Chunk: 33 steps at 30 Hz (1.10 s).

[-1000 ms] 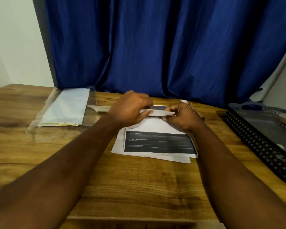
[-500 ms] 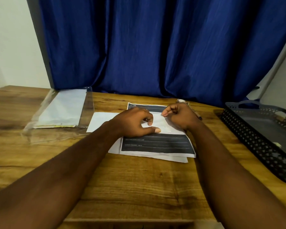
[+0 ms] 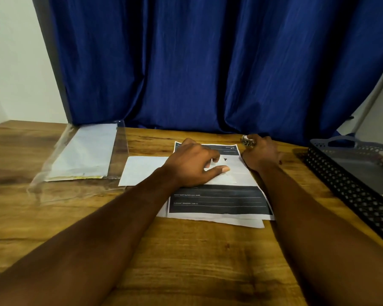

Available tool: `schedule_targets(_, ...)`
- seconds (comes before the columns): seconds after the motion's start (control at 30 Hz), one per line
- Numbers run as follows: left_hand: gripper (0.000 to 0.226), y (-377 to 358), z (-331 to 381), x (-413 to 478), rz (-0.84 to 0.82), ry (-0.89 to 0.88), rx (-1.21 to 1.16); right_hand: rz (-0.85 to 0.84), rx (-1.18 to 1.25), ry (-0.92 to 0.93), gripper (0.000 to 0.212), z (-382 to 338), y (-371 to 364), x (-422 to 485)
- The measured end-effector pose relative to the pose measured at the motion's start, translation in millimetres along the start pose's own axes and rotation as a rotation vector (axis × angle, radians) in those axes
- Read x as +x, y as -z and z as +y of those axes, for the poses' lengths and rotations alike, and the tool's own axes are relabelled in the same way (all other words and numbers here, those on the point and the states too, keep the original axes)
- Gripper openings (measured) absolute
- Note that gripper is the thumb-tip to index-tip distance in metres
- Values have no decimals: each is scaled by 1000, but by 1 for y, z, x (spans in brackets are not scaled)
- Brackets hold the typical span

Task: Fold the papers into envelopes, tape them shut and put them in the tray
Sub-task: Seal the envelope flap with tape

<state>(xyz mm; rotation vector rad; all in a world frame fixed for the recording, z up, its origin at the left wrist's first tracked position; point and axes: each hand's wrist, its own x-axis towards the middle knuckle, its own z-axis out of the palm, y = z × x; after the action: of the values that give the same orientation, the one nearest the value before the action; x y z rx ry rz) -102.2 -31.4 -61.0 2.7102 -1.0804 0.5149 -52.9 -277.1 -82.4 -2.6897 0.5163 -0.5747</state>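
The left hand [image 3: 192,164] pins the folded white paper envelope [image 3: 142,171], fingers relaxed, onto black-banded printed sheets [image 3: 219,202] on the wooden counter [image 3: 186,261]; the right hand [image 3: 261,153] has its fingers grasping a small tape roll [image 3: 247,140] just behind. A black perforated tray [image 3: 345,186] stands at the right.

Wooden tabletop [image 3: 186,250]
Papers [image 3: 219,202] in the middle, tape roll [image 3: 248,141] behind them, clear bag [image 3: 80,155] left, black tray [image 3: 352,186] right.

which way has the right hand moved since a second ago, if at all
Yes. The right hand has gone right and away from the person, off the printed sheet to the tape roll by the curtain.
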Motion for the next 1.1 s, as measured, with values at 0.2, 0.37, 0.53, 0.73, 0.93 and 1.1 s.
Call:
schedule_targets(0.2, 50, -2, 7, 8, 55, -22, 23, 12, -254, 43, 63, -6, 6, 19)
schedule_targets(0.37, 47, -3, 0, 7, 93, 19, 19, -59, -299, 20, 55, -3, 4, 29)
schedule_targets(0.53, 46, -6, -5, 6, 149, 40, 54, 63, -238, 110, 35, -8, 4, 25)
schedule_targets(0.73, 40, -12, -15, 4, 316, 89, 76, 114, 30, 165, 23, -33, 20, 7)
schedule_targets(0.93, 40, -13, -13, 4, 506, 172, -44, 45, 162, 417, 12, -45, 33, -28)
schedule_targets(1.1, 50, -19, -14, 1, 441, 189, -370, -302, 765, 416, 10, -54, 36, -62)
